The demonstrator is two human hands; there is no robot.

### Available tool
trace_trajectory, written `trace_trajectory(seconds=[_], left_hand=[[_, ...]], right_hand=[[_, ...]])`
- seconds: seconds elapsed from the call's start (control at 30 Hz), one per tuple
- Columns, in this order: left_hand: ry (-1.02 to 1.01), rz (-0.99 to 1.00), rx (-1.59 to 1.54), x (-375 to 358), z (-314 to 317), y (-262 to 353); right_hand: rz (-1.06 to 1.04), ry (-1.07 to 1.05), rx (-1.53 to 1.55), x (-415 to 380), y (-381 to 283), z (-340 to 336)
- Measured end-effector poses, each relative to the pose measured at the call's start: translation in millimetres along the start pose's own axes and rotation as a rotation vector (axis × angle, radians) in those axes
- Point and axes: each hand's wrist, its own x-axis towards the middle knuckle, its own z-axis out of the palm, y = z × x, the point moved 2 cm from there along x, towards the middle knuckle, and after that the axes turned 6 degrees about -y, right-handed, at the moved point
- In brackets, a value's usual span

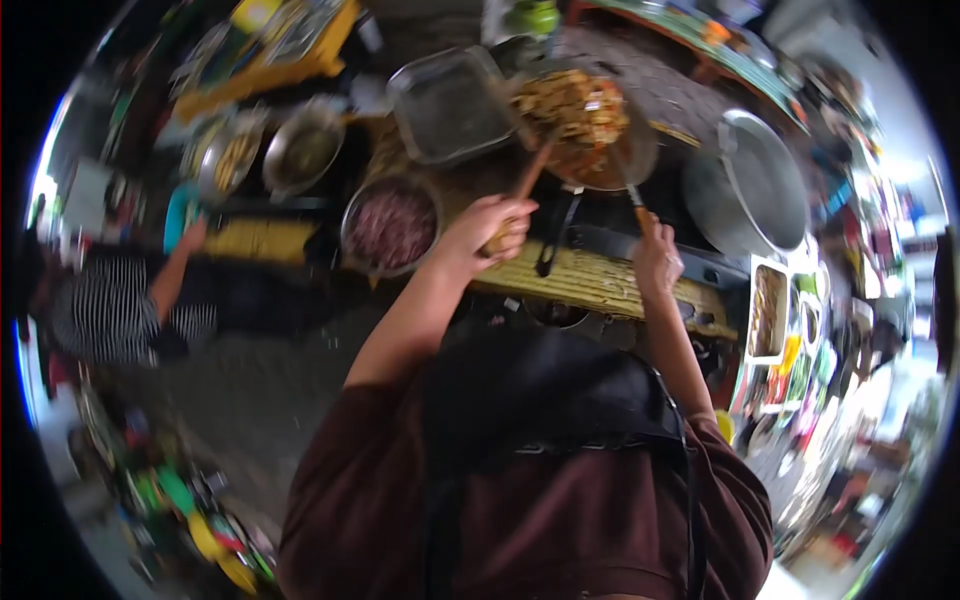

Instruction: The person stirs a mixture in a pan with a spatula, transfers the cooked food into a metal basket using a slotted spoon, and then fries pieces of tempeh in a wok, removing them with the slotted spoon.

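My left hand (492, 232) is closed round the handle of a wooden utensil (535, 170) that slants up into a wide pan (635, 150). Closed round the wooden handle of a metal utensil (628, 180), my right hand (658, 260) is below the pan's right side. Both utensils reach the chopped food (572, 105) heaped in the pan; their far ends are hard to make out. The pan's dark handle (560, 235) points down between my hands, touched by neither.
Left of the pan are a glass dish (450, 105) and a bowl of purplish food (391, 222). A large metal pot (750, 185) stands right. At far left, a person in a striped top (105, 310) works near two smaller pans. Trays line the right side.
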Motion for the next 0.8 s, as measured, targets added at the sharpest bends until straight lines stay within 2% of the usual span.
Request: trace_trajectory(seconds=[0.07, 0.1, 0.17, 0.2, 0.23, 0.27, 0.3, 0.33, 0.37, 0.43, 0.47, 0.53, 0.57, 0.6, 0.67, 0.8], left_hand=[[-0.041, 0.028, -0.113, 7.9, -5.1, -15.6], [0.047, 0.011, -0.089, 9.4, -1.5, -20.2], [0.055, 0.056, -0.077, 7.9, 5.8, -28.2], [0.055, 0.074, -0.103, 9.2, 6.8, -34.0], [0.091, 0.088, -0.088, 8.8, 11.5, -38.8], [0.078, 0.093, -0.103, 8.0, 15.4, -41.1], [0.138, 0.098, -0.015, 4.0, 21.5, -37.8], [0.113, 0.146, -0.026, 6.7, 22.1, -41.7], [0.125, 0.158, -0.047, 10.2, 23.5, -46.4], [0.136, 0.181, -0.063, 20.6, 26.1, -53.9], [0.135, 0.193, -0.059, 23.4, 27.2, -57.2], [0.147, 0.235, -0.078, 24.5, 30.9, -61.5], [0.141, 0.243, -0.049, 20.6, 32.7, -59.5], [0.134, 0.248, -0.015, 16.6, 36.1, -56.6], [0.183, 0.266, 0.026, 15.4, 39.8, -55.0], [0.148, 0.244, 0.019, 14.1, 42.4, -52.4]], right_hand=[[0.031, -0.062, -0.087, 0.6, -8.8, 1.8], [-0.075, -0.036, -0.073, 2.3, -5.4, 6.1], [-0.017, -0.097, -0.062, 6.3, -6.5, 6.6], [-0.120, -0.050, -0.036, 5.1, -4.3, 2.9], [-0.320, 0.046, -0.054, 8.6, 2.4, 3.8], [-0.305, 0.091, -0.183, 6.0, -6.1, -10.0], [-0.379, 0.190, -0.236, 7.6, -13.2, -17.4], [-0.449, 0.295, -0.287, 7.8, -20.3, -23.9], [-0.480, 0.284, -0.289, 8.5, -28.3, -25.5], [-0.354, -0.065, 0.366, 12.6, -36.0, -22.7], [-0.367, -0.075, 0.363, 11.0, -44.8, -22.8], [0.045, -0.606, 1.437, 1.1, -74.0, -15.1], [0.131, -0.773, 1.578, -7.1, -99.9, -29.3], [0.123, -0.776, 1.596, -7.1, -111.7, -33.1], [0.281, -0.843, 1.707, -8.7, -127.4, -32.7], [0.349, -0.744, 1.786, 3.7, -136.5, -16.5]])
